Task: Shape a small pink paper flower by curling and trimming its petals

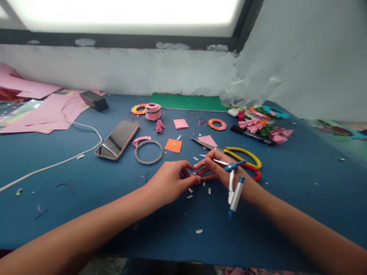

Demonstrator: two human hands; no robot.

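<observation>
My left hand [172, 179] is closed in a pinch, its fingertips meeting those of my right hand [218, 168] low over the table. A tiny pale-pink bit shows between the fingertips, too small to name. A drawing compass [235, 196] with a blue hinge and a silver pen holder lies across my right hand, its pointed white leg passing between the curled fingers. Behind that hand are scissors [243, 152] with yellow and red handles, their blades over a pink paper square [208, 141]. An orange paper square [173, 145] lies beyond my left hand.
A phone [118, 139], a grey ring [148, 152] and a black block [94, 100] with a white cable [86, 125] are on the left. Scalloped paper rings [217, 124], folded pink pieces [159, 126] and a black marker [254, 135] lie farther back. Paper scraps [198, 231] dot the table.
</observation>
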